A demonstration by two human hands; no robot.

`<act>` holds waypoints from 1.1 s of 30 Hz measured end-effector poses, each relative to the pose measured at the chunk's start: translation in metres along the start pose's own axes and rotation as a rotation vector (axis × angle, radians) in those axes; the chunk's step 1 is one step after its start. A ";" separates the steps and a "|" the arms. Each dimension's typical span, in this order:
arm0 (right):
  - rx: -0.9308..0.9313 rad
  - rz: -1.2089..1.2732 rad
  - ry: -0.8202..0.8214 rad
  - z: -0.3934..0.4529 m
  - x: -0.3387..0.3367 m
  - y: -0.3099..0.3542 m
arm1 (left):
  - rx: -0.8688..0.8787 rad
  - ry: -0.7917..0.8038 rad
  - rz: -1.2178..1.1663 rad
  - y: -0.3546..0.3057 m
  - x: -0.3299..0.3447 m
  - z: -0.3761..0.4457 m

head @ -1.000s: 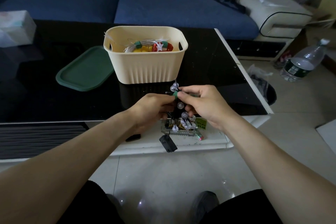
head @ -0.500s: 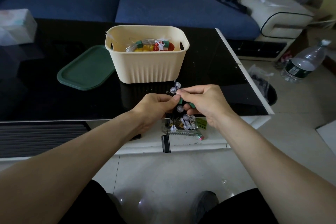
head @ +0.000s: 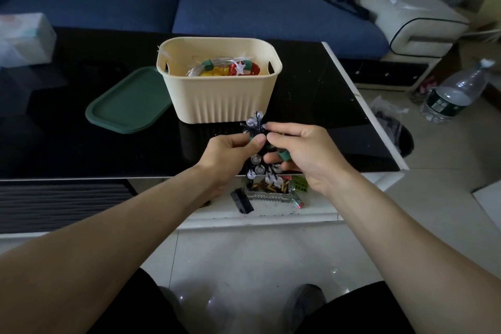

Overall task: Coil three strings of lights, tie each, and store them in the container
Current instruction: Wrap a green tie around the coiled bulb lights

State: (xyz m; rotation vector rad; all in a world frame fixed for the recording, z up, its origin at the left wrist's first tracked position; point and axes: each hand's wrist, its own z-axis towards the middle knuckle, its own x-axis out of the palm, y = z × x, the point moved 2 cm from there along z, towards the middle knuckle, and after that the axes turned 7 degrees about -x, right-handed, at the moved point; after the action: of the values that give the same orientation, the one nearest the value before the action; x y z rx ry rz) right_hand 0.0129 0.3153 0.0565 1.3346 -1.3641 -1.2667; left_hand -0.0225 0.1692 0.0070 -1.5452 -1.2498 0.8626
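Compared with the frame a second earlier, both hands have lifted the bundle slightly, the green tie has passed from the top of the bundle to loop round a right fingertip, and the hanging black battery box [head: 242,200] has swung. Left to right: the green lid [head: 127,102] lies flat on the black table [head: 67,144], just beside the left wall of the cream container [head: 219,100], which stands near the table's middle and already holds two tied coils [head: 225,69]. Over the table's front edge, the left hand [head: 227,153] pinches the coiled third string of lights [head: 257,144] between thumb and curled fingers; the right hand [head: 303,154] pinches the bundle's top, its fingers narrow, with the green tie [head: 284,156] round one lower finger. Risks, as a judgement: if either pinch slackens before the tie is wound on, the loops would probably spring apart; the swinging battery box may drag wire out of the coil; the tie could slide off the fingertip. Hard to make out: how the tie runs behind the bundle, the number of loops, and the dark wire against the black tabletop. The container's floor is hidden by its front wall.
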 end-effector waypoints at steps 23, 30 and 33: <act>-0.304 -0.406 -0.182 0.016 -0.014 -0.012 | -0.118 0.193 -0.060 0.000 0.010 -0.005; -0.255 -0.415 0.096 0.014 -0.020 -0.011 | -0.121 0.236 -0.118 0.005 0.005 -0.001; -0.351 -0.518 0.102 0.012 -0.022 -0.007 | -0.128 0.215 -0.091 0.001 0.005 -0.003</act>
State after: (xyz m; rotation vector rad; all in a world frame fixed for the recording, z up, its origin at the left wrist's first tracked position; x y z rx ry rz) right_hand 0.0038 0.3385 0.0500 1.5210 -0.6953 -1.6590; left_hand -0.0185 0.1738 0.0067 -1.6216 -1.2263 0.5507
